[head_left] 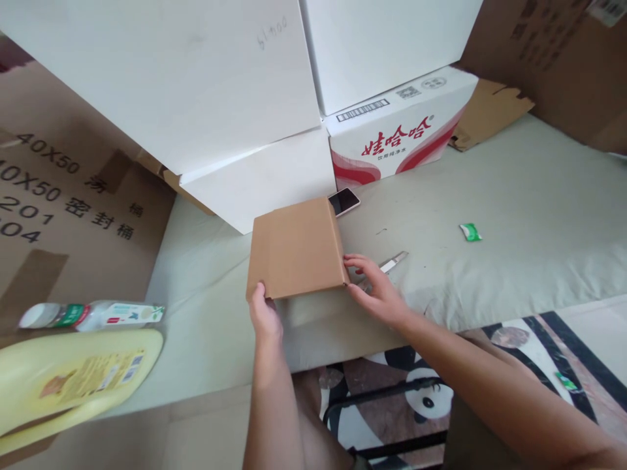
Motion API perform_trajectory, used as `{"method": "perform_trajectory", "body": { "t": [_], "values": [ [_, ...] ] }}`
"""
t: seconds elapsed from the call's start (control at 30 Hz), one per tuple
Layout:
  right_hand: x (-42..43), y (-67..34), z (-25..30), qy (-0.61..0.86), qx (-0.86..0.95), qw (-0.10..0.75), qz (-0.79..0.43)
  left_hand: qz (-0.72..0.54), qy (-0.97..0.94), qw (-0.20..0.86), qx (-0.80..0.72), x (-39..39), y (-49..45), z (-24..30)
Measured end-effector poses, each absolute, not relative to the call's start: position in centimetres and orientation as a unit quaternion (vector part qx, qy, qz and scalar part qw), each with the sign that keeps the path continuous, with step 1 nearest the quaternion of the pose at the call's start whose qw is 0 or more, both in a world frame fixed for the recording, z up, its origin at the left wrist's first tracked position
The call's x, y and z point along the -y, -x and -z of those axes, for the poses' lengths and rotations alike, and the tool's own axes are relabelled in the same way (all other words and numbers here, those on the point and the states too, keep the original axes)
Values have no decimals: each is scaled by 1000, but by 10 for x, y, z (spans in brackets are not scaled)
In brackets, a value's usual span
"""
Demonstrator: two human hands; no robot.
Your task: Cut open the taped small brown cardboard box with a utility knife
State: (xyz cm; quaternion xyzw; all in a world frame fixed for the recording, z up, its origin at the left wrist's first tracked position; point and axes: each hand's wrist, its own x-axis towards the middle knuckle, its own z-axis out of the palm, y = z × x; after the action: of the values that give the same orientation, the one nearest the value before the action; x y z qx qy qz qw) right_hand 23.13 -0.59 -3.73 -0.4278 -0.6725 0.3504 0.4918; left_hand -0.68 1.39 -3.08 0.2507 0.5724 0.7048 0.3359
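Cardboard box (pixel 296 248), one: plain brown, shallow, held above or against the near part of the cloth-covered surface (pixel 514 202), before the white cartons; whether its far edge rests on the cloth cannot be told
Handling, by judgement: light for its size, stiff along the folds, softer mid-panel, dry and not slippery; corners liable to crush, contents unknown; best taken by opposite side walls, close to the corners
Left hand (pixel 266 318), one: thumb on the top panel at the near left corner, fingers out of sight beneath, apparently pinching the box edge
Right hand (pixel 379 297), one: fingers slightly spread, tips at the right side wall, thumb by the near right corner; firmness of grip cannot be told
Utility knife (pixel 394 261), one: just beyond the right hand, blade showing
Phone (pixel 345 201), one: partly hidden by the box
Green packets (pixel 471 232), two: one on the cloth, one lower right over the patterned mat (pixel 428 399)
Bottle (pixel 98 315), one; yellow jug (pixel 105 369), one: both at left
White cartons (pixel 206 85), four visible, stacked; one with red lettering
Large brown cartons (pixel 78 222), at least two: left and upper right
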Motion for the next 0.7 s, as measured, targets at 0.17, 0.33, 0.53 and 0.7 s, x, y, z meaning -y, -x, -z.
{"method": "perform_trajectory", "body": {
  "t": [0.17, 0.33, 0.53, 0.7],
  "values": [
    [6, -232, 38, 430, 672, 491, -350, -703, -260, 338, -569, -14, 8, 33],
    [6, -232, 37, 434, 667, 489, -357, -698, -260, 342, -573, -14, 8, 32],
    [7, -233, 36, 435, 667, 483, -364, -699, -267, 344, -568, -14, 8, 31],
    [6, -234, 36, 433, 671, 480, -364, -698, -263, 340, -573, -14, 8, 33]
  ]
}}
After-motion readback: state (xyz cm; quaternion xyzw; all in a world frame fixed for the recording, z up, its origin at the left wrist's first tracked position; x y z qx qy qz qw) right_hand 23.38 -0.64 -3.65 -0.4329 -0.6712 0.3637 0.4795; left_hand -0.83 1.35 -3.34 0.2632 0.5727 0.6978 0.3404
